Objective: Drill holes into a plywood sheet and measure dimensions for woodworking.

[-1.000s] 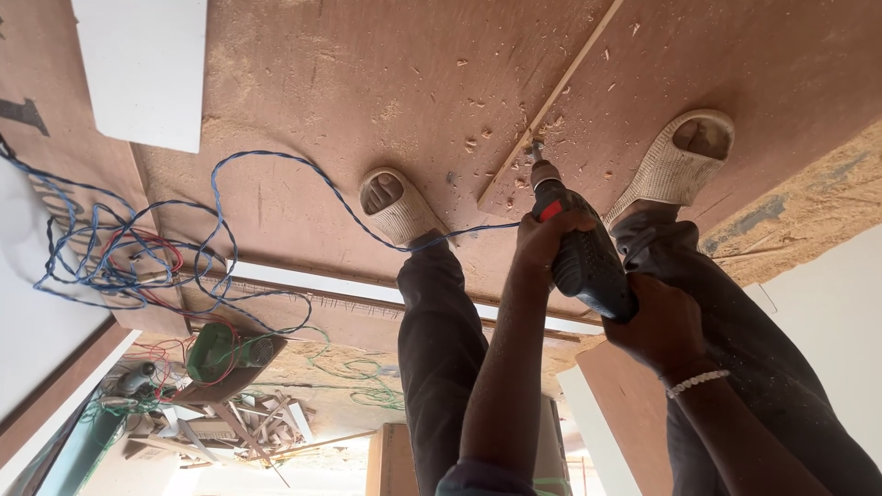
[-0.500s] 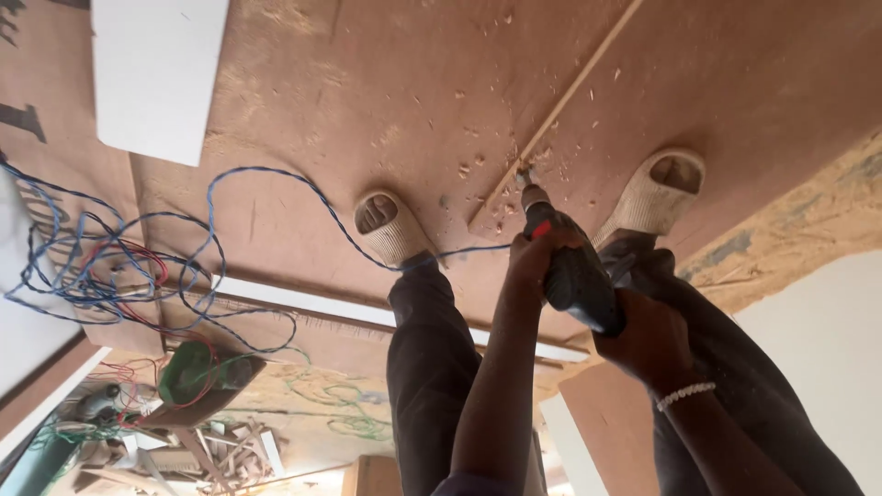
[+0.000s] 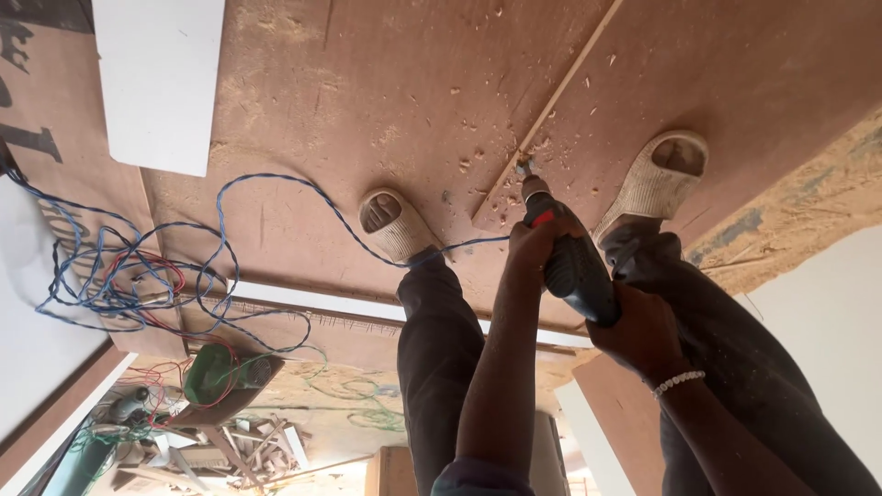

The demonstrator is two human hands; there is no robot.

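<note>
Both hands clasp drill, bit on wooden strip.

A white rectangular panel lies at the upper left of the frame on a brown board strewn with wood chips, and two beige slip-on sandals stand on that board, one near the centre and one toward the upper right. A tangle of blue and red wires spreads across the left side of the frame, with a green object just below it at the lower left. A white strip runs along the board's edge across the middle, and wood offcuts clutter the lower left corner.
</note>
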